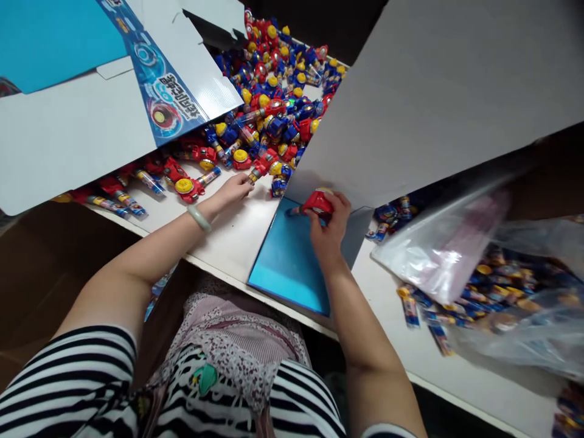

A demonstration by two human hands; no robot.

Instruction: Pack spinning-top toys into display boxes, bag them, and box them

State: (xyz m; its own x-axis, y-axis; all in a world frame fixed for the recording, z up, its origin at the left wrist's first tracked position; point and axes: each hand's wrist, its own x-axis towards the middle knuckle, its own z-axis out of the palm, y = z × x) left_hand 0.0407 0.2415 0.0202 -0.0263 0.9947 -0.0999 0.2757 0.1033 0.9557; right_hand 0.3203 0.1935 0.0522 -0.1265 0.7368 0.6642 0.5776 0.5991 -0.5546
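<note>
A red plastic toy launcher [319, 202] is held in the right hand [327, 228], its clear tube pointing left, low over a blue card tray [285, 267], with a bit of yellow cap showing on top. Just beside the left hand [232, 188], a second, yellow-capped red launcher [265, 163] lies at the edge of a heap of like toys [274, 103], its tube angled toward the fingers

Clear plastic bag [440, 243] at right of surface [456, 377], packed with blue-and-yellow packaged items [497, 292]; several lie loose just beside it. Printed cardboard sheet [91, 115] with spinning-top graphic overhangs far left. Brown cardboard carton [41, 274] below near edge, left
</note>
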